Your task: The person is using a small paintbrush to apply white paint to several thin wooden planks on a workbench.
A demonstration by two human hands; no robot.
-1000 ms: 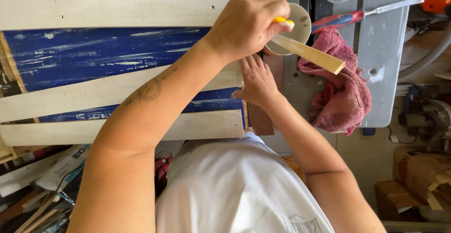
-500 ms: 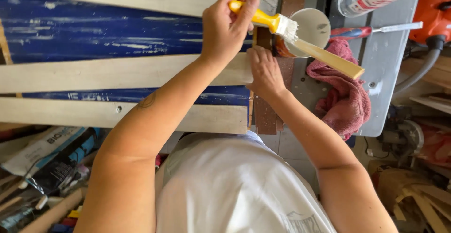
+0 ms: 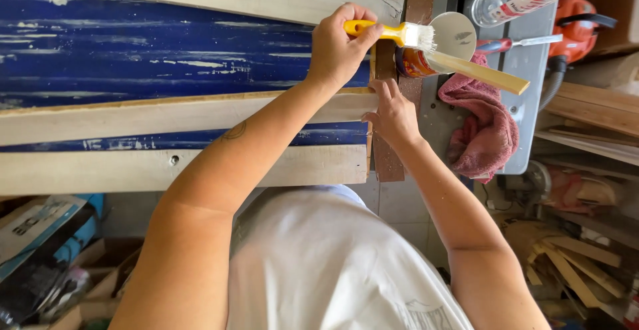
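Left hand (image 3: 341,45) fisted round yellow brush (image 3: 393,34); right hand (image 3: 393,114) flat on plank (image 3: 160,117).

Grey saw table (image 3: 526,70) carries pink rag (image 3: 482,130), glue can (image 3: 414,64), screwdriver (image 3: 516,42).

worn: plain white t-shirt (image 3: 326,263), loosely creased | faint grey print seen low on the shirt, right side, too small to make out | arms: bare, no sleeves seen past the shirt | left forearm (image 3: 233,150): small dark tattoo | wrists: nothing worn
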